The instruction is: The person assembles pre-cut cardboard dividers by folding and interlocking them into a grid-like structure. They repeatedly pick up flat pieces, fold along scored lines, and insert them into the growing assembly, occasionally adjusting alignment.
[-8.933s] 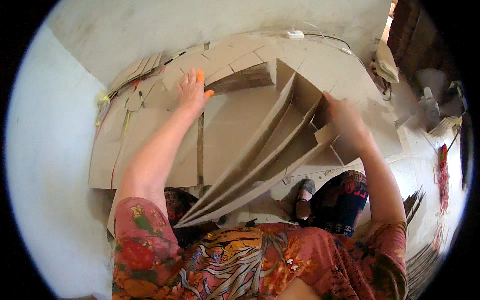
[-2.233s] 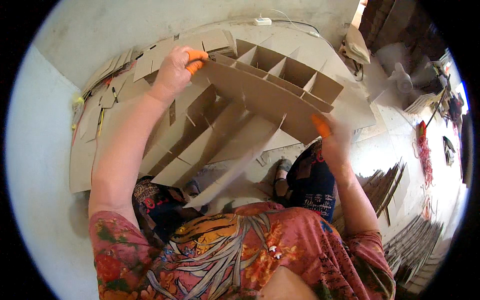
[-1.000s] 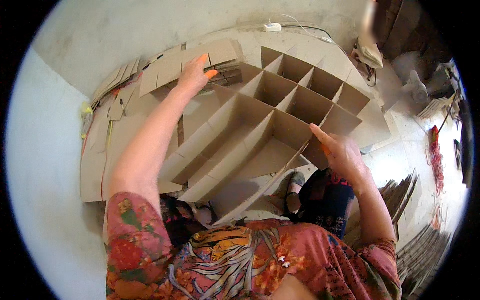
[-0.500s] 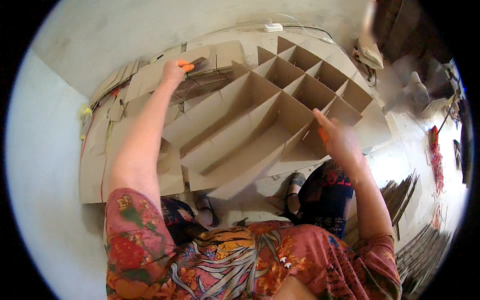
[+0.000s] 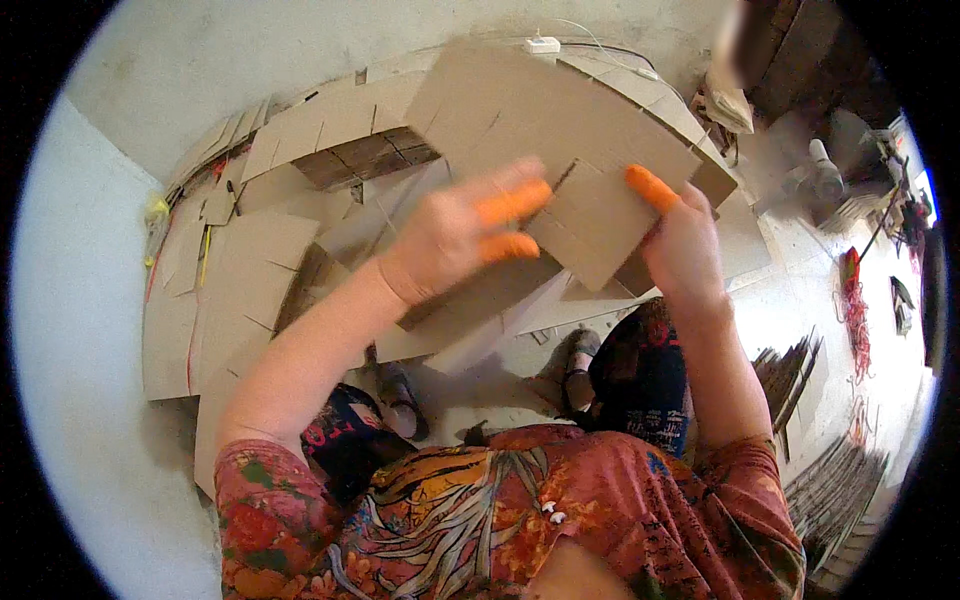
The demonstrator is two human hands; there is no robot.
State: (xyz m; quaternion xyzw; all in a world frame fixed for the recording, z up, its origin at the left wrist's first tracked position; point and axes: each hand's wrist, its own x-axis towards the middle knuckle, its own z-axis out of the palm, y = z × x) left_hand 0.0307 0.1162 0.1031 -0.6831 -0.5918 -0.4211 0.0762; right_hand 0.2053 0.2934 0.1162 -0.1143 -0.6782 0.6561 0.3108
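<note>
I hold a brown cardboard divider grid (image 5: 560, 120), folded nearly flat and lifted in front of me. My left hand (image 5: 450, 240) lies on its lower left part, with orange fingertip covers on two fingers. It is blurred by motion. My right hand (image 5: 682, 250) grips the lower right edge, one orange-capped finger pointing up. Slotted cardboard strips (image 5: 470, 330) hang from the underside of the divider below my left hand.
Flat slotted cardboard sheets (image 5: 250, 270) lie stacked on the floor at the left and along the wall. A white power strip (image 5: 543, 44) sits by the wall. Bundled strips (image 5: 830, 480) and red cords (image 5: 855, 310) lie at the right. My feet (image 5: 400, 390) rest below.
The divider stood open as a grid of cells half a second ago; it has now collapsed flat. Both hands have come closer together and nearer the camera.
</note>
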